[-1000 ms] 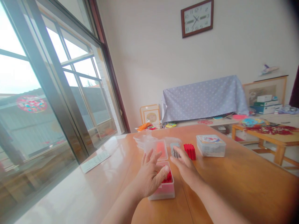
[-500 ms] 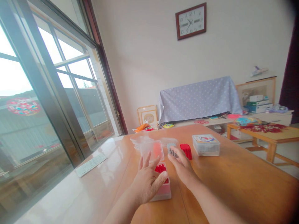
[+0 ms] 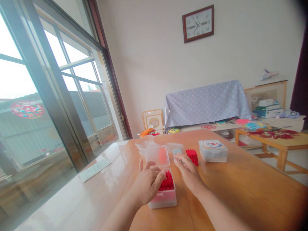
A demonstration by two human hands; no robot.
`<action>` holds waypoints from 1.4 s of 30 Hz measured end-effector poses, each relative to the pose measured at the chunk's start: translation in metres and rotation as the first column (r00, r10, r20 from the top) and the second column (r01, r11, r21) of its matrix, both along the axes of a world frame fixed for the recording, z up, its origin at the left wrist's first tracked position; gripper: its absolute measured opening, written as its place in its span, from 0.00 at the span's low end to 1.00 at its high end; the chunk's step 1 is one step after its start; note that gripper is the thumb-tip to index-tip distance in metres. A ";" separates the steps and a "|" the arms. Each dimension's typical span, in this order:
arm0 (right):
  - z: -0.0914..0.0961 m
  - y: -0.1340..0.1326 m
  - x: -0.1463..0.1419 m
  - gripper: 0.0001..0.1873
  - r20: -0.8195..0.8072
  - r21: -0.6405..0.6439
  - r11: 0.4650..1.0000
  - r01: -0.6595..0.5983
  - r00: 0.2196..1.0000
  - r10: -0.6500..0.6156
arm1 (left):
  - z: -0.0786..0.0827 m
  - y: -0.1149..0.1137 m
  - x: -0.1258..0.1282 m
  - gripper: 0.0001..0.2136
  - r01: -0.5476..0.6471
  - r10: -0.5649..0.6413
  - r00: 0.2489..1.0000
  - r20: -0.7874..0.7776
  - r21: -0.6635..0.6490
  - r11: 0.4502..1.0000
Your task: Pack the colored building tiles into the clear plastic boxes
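Straight ahead on the table, a clear plastic box (image 3: pixel 166 202) stands with its lid (image 3: pixel 152 157) tipped back, and red toothed pieces (image 3: pixel 169 182) fill it. My left hand (image 3: pixel 149 184) is over the box's left side, fingers apart and slightly bent, with the thumb near the red pieces; nothing shows in its grasp. My right hand (image 3: pixel 189 170) is closed around a stack of grey toothed pieces (image 3: pixel 177 150), its fingers covering the lower part. Just right of these fingers stands a block of red toothed pieces (image 3: pixel 192 157).
A lidded clear box (image 3: pixel 213 152) with a printed label stands at the right. Clear plastic packaging (image 3: pixel 145 143) lies behind the open lid. A pale printed sheet (image 3: pixel 95 169) lies at the left of the wooden table (image 3: pixel 231 192), beside the window.
My left hand has drawn slightly left and its fingers have bent down, uncovering more of the red pieces. My right hand keeps almost the same place by the grey pieces.
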State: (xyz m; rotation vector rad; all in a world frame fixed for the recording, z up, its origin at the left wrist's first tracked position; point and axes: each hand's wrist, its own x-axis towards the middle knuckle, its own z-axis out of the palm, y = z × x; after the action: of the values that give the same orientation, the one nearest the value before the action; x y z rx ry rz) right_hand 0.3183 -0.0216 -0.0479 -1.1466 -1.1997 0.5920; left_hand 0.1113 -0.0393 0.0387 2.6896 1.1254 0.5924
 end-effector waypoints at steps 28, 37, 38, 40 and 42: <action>-0.011 0.007 0.006 0.20 0.036 0.027 1.000 0.011 0.999 -0.012 | 0.017 0.031 -0.043 0.04 -0.042 0.016 0.991 -0.129 -0.198 0.979; -0.015 0.010 0.008 0.21 0.038 0.037 0.999 0.008 0.999 -0.009 | 0.000 0.035 -0.045 0.04 -0.065 0.022 0.980 -0.196 -0.215 0.974; -0.016 0.010 0.008 0.21 0.041 0.037 0.999 0.009 0.999 -0.011 | -0.001 0.036 -0.045 0.05 -0.067 0.023 0.979 -0.202 -0.212 0.975; -0.016 0.010 0.008 0.21 0.047 0.035 0.999 0.012 0.999 -0.014 | -0.004 0.038 -0.046 0.05 -0.069 0.025 0.976 -0.216 -0.199 0.977; -0.016 0.010 0.008 0.21 0.049 0.035 0.999 0.016 0.999 -0.017 | -0.005 0.039 -0.046 0.05 -0.072 0.032 0.973 -0.228 -0.171 0.983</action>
State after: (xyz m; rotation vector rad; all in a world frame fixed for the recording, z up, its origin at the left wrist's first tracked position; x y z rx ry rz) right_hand 0.3267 -0.0117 -0.0640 -1.1460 -1.2367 0.5310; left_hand 0.0651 -0.0005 0.0336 2.6258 1.2418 0.1853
